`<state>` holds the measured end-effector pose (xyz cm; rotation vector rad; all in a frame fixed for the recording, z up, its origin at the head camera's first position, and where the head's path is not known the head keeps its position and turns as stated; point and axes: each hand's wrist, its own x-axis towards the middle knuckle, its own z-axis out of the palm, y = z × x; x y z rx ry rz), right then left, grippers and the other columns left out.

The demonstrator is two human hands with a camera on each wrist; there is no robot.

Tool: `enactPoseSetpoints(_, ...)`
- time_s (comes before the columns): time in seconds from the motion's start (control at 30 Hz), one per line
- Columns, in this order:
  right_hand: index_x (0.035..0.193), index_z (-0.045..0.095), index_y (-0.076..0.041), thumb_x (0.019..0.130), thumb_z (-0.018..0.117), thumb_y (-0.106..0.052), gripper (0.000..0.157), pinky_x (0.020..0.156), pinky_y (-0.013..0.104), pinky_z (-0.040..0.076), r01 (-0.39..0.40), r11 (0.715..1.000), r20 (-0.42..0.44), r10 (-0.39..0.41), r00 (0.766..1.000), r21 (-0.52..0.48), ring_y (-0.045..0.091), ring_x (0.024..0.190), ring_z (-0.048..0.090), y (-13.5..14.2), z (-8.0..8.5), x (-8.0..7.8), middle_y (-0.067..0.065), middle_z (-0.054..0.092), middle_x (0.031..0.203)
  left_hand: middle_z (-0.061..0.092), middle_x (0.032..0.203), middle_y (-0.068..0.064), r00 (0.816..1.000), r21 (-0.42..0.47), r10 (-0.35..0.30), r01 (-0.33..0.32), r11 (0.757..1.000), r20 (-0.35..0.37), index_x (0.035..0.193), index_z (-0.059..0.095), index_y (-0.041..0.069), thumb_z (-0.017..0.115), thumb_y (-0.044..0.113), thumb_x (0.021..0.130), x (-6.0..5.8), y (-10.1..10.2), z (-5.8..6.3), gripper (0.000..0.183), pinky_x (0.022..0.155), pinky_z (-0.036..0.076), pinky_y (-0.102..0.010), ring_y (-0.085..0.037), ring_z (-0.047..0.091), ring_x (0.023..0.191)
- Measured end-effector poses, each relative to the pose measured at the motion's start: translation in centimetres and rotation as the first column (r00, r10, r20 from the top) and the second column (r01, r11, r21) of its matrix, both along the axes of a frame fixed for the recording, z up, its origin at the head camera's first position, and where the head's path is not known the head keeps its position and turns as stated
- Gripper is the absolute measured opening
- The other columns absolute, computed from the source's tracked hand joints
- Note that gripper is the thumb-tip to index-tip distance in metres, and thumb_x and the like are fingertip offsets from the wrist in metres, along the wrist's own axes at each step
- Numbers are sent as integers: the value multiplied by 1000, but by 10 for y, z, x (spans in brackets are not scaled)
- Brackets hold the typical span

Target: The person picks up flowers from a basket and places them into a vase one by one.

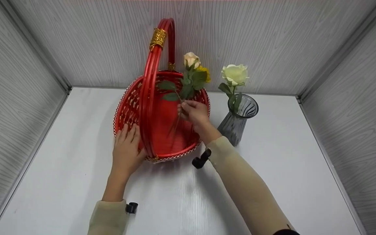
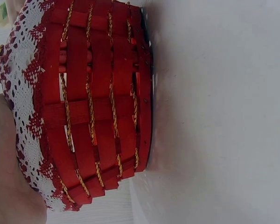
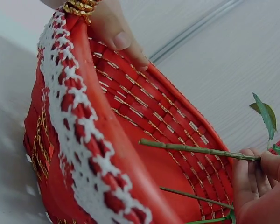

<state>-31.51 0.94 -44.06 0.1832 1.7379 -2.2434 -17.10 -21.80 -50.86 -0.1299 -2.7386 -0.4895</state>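
Observation:
A red woven basket (image 1: 165,143) with a tall arched handle and lace-trimmed rim stands on the table. My left hand (image 1: 127,150) rests on its near-left rim, fingers extended over the inside and thumb beside the handle's base. Inside the basket's right side, my right hand (image 1: 194,112) pinches the stem (image 3: 196,149) of a peach artificial rose (image 1: 191,60), bloom upward. Behind that rose shows a yellow flower (image 1: 204,73); whether its stem is held too, I cannot tell. Further stems (image 3: 196,197) run beside the hand in the right wrist view.
Right of the basket, a grey glass vase (image 1: 235,125) holds a pale yellow-green rose (image 1: 235,75), close to my right forearm. The white table (image 1: 60,163) is enclosed by wood-grain panels (image 1: 109,42) at the back and sides.

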Motion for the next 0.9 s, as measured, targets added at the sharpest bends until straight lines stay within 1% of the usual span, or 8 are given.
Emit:
enactPoseSetpoints(0.13,122,64,4,99,59,-9,27,83,32,60,-31,999,5,31,999,-11,18,86,71,3,5,3,16,71,102,40,155,-19,1000,-11,5,-5,1000,19,150,38,-3,52,40,93,1,0,1,73,124,10,-51,-39,22,150)
enactPoseSetpoints(0.23,127,60,7,99,58,-9,32,85,33,60,-58,998,0,58,998,-18,20,89,71,6,7,6,19,70,107,36,157,-19,1000,-24,7,-6,1000,29,152,35,-2,52,39,94,2,0,2,73,124,10,-51,-40,19,151)
enactPoseSetpoints(0.37,128,58,8,99,59,-8,33,85,33,59,-71,997,-31,70,997,-33,21,90,71,9,11,8,25,68,115,31,159,-20,1000,-35,4,-3,999,30,153,31,-2,52,38,94,2,0,3,74,124,10,-52,-41,16,152)
enactPoseSetpoints(0.47,123,59,8,98,60,-5,28,84,33,60,-71,996,-53,68,996,-52,20,88,72,11,14,10,25,68,113,30,159,-20,1000,-33,0,1,999,31,153,30,-2,52,39,94,1,0,2,75,124,11,-52,-40,16,152)
enactPoseSetpoints(0.67,116,59,5,97,60,-2,20,84,35,60,-78,991,-76,70,995,-105,20,84,72,15,23,16,18,71,101,31,159,-20,999,-36,7,-5,999,38,153,30,-3,55,35,93,1,0,2,75,124,13,-52,-39,18,152)
enactPoseSetpoints(0.77,113,60,3,97,60,-3,17,83,35,60,-70,990,-66,62,996,-121,21,85,72,17,28,19,17,71,99,31,159,-21,999,-39,8,-7,999,39,153,31,-3,57,34,92,2,0,3,76,124,13,-52,-39,18,152)
enactPoseSetpoints(0.9,110,63,3,97,61,-4,15,83,35,60,-69,992,-63,62,996,-108,21,85,72,20,33,23,18,71,100,31,159,-21,999,-38,4,-3,999,42,153,32,-4,57,33,92,3,0,4,75,124,12,-52,-39,17,152)
